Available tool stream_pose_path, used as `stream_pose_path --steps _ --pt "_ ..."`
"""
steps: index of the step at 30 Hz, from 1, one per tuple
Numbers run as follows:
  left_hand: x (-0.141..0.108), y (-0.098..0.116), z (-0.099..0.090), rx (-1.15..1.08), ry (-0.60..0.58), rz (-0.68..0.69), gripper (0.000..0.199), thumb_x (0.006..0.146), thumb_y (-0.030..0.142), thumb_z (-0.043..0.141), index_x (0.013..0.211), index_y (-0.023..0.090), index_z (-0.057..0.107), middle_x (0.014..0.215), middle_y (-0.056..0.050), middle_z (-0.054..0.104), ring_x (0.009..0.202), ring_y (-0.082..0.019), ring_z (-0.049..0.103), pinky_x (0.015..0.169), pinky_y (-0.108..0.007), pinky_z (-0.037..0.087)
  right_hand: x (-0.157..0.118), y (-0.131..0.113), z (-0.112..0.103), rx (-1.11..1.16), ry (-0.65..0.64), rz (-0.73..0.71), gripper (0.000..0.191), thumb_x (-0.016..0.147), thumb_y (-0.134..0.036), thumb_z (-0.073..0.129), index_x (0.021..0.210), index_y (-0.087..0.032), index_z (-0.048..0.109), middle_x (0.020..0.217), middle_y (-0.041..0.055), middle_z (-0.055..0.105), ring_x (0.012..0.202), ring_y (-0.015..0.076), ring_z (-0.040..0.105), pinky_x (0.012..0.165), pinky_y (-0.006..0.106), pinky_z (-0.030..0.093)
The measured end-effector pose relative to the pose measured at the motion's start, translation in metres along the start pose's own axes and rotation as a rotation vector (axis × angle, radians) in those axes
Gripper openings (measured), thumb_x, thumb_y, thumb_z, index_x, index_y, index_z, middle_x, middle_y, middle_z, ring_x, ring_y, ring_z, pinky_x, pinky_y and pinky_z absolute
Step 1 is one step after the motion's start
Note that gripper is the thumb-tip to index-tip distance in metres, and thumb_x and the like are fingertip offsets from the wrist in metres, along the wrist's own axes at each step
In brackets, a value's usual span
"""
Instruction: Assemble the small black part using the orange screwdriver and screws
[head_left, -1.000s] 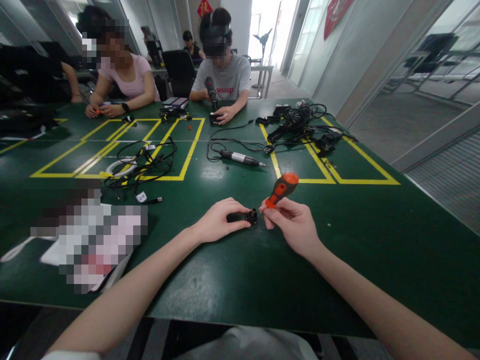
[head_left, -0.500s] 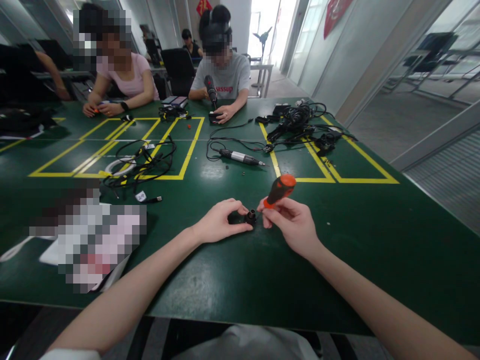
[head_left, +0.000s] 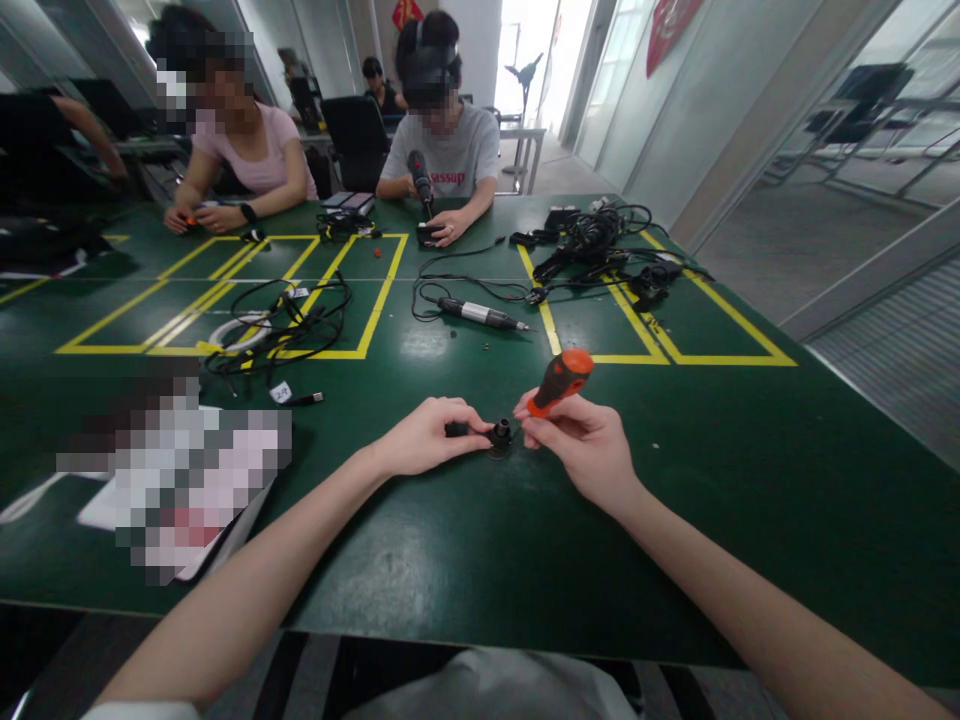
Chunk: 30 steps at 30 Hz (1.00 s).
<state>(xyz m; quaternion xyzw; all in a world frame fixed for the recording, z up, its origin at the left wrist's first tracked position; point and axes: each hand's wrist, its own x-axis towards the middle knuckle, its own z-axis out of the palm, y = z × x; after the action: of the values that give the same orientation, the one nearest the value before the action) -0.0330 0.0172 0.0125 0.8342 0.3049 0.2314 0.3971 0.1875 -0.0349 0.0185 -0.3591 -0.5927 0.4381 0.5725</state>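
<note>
My left hand (head_left: pixel 436 434) pinches the left side of a small dark round part (head_left: pixel 501 434) with a short tube sticking up from it. The part sits at the tabletop in front of me; its exact kind is too small to tell. In my right hand (head_left: pixel 589 440) is a screwdriver (head_left: pixel 564 382) with an orange and black handle. The fingers are closed round its lower end, and the handle leans up to the right. Its tip is close to the right side of the dark part; whether they touch I cannot tell.
A pen-shaped electric tool (head_left: pixel 480 313) with a cord lies ahead on the green table (head_left: pixel 712 480). Tangled black cables (head_left: pixel 592 245) lie at the far right, looped cables (head_left: pixel 292 315) at left. A blurred-out packet (head_left: pixel 202 490) is near my left forearm. Two people work across the table.
My left thumb and fingers have drawn slightly left and closer together, so more of the dark part shows. My right hand and the screwdriver have hardly moved.
</note>
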Motion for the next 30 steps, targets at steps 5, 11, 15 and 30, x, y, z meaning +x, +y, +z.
stream_pose_path --steps 5,11,15,30 --pt "-0.001 0.002 0.002 0.172 0.000 0.000 0.025 0.084 0.015 0.071 0.105 0.023 0.080 0.100 -0.002 0.078 0.096 -0.019 0.067 0.097 -0.036 0.044 -0.001 0.001 0.000 -0.001 -0.007 0.035 0.032 0.092 -0.052 0.075 0.094 -0.019 0.075 0.076 0.0040 0.072 0.059 0.0134 0.065 0.058 0.027 0.057" --pt "-0.001 0.007 0.010 0.206 0.043 -0.038 0.042 0.076 0.043 0.088 0.112 0.023 0.078 0.102 -0.002 0.077 0.097 -0.021 0.064 0.099 -0.039 0.038 -0.003 -0.004 0.000 -0.045 0.019 0.058 0.037 0.082 -0.051 0.085 0.083 -0.020 0.065 0.071 0.0017 0.071 0.057 0.0138 0.064 0.059 0.028 0.059" --pt "-0.001 0.004 0.012 0.212 0.043 -0.048 0.031 0.084 0.043 0.083 0.107 0.023 0.078 0.102 -0.002 0.077 0.096 -0.020 0.064 0.097 -0.037 0.039 0.000 -0.007 -0.001 -0.112 0.009 0.043 0.038 0.082 -0.053 0.083 0.077 -0.019 0.069 0.073 0.0028 0.070 0.056 0.0133 0.063 0.056 0.028 0.057" --pt "0.000 0.005 0.016 0.152 0.079 -0.076 0.040 0.084 0.037 0.085 0.118 0.021 0.069 0.107 -0.002 0.079 0.102 -0.021 0.071 0.100 -0.036 0.041 -0.002 -0.002 -0.002 -0.088 -0.008 0.056 0.036 0.087 -0.054 0.080 0.082 -0.019 0.069 0.071 0.0038 0.071 0.058 0.0145 0.063 0.058 0.028 0.056"
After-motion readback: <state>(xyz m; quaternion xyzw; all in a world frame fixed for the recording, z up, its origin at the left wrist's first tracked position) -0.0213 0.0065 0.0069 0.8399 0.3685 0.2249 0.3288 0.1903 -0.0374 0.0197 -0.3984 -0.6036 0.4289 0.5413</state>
